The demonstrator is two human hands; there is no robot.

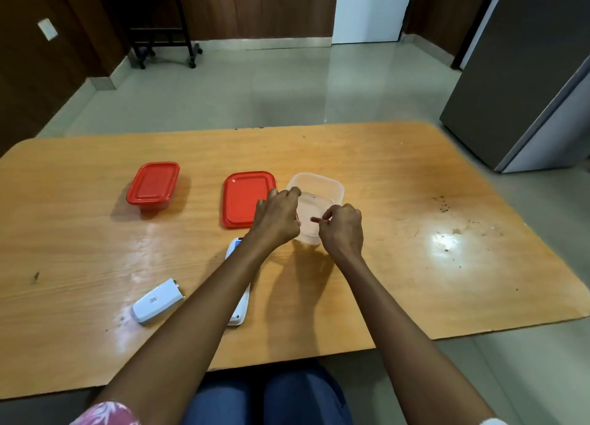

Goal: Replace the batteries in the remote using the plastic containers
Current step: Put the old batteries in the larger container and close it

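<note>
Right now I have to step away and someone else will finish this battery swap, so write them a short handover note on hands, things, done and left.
Left hand: curled at the near left rim of the open clear container; whether it grips is unclear.
Right hand: over the container, fingertips pinched on something small, too blurred to name.
Loose red lid lies left of that container. The second container, far left, is still closed.
Remote lies under the left forearm; its white back cover lies apart, nearer left.
Done: cover off, one container opened.
Left: fit batteries, refit cover, close containers. No battery is clearly visible.
</note>
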